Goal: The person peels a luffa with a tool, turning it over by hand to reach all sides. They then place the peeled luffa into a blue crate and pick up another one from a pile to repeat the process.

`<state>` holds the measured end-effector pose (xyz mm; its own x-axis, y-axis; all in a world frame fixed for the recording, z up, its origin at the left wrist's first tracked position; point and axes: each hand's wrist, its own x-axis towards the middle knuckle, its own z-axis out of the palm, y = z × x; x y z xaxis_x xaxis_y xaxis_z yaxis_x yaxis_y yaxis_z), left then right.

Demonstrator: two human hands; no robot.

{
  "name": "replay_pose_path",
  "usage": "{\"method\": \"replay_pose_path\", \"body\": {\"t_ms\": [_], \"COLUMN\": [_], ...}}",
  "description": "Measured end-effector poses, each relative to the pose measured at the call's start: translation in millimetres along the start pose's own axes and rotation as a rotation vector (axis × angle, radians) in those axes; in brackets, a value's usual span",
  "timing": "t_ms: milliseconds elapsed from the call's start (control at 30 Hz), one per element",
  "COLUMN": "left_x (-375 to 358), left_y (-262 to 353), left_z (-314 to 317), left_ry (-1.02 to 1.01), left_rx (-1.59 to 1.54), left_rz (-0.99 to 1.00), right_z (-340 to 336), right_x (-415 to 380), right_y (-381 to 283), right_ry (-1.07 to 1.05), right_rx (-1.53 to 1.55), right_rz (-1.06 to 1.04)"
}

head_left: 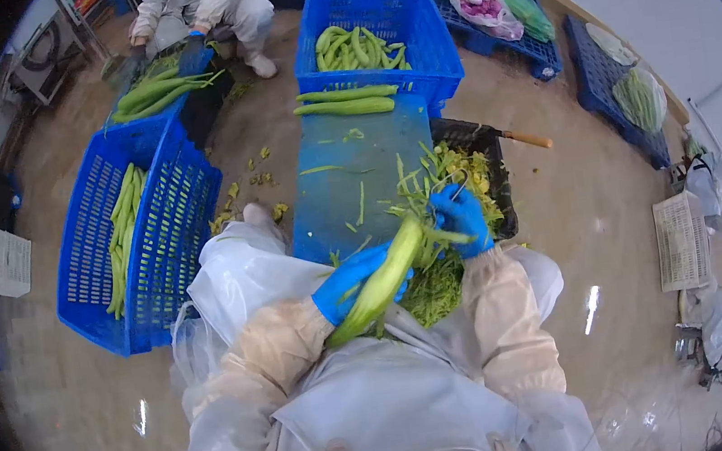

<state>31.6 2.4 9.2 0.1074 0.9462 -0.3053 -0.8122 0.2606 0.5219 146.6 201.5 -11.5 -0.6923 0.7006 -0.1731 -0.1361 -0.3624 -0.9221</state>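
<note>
My left hand (352,283), in a blue glove, is wrapped round a long pale-green gourd (380,289) that slants upward above my lap. Beside the gourd's upper end, my gloved right hand (461,220) is closed on what looks like a peeler (462,187); only a thin metal part shows. Green peel strips hang around both hands. Below them lies a heap of shredded peel (436,293). In front of me is a blue-green board (366,193) with scattered peel strips, and two long gourds (346,108) lie across its far end.
Behind the board stands a blue crate (441,55) of gourds; another blue crate (78,295) is at left. A black crate (503,198) of peelings and a wooden-handled tool (526,139) are at right. A co-worker (204,4) sits at the far left. Pallets (608,92) line the wall.
</note>
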Motion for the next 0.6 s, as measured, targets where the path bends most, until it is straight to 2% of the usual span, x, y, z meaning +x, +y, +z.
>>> {"method": "replay_pose_path", "body": {"t_ms": [33,167,333,400,467,533,600], "left_x": [0.2,-3.0,5.2,11.7,12.2,4.6,-2.3], "left_y": [0.1,4.1,17.9,13.1,9.5,5.6,3.1], "left_z": [-3.5,0.9,-3.6,-8.4,-12.5,-15.9,-13.1], "left_ry": [-0.031,-0.128,-0.034,-0.022,-0.066,-0.106,-0.147], "left_rx": [-0.007,-0.061,0.041,0.016,0.179,0.179,0.184], "left_rz": [-0.006,0.052,0.117,0.136,0.157,0.096,0.033], "right_z": [-12.2,-32.6,34.0,46.4,40.6,24.7,1.3], "right_x": [13.6,31.0,-37.7,-57.6,-48.8,-25.4,5.0], "right_y": [9.0,16.6,-18.3,-13.9,-23.5,-31.0,-28.2], "right_ry": [0.018,0.054,0.032,-0.216,-0.150,-0.087,0.054], "right_rx": [0.101,0.090,0.020,-0.265,-0.254,-0.242,-0.172], "right_rz": [0.021,0.031,-0.119,-0.096,-0.048,0.000,-0.102]}}
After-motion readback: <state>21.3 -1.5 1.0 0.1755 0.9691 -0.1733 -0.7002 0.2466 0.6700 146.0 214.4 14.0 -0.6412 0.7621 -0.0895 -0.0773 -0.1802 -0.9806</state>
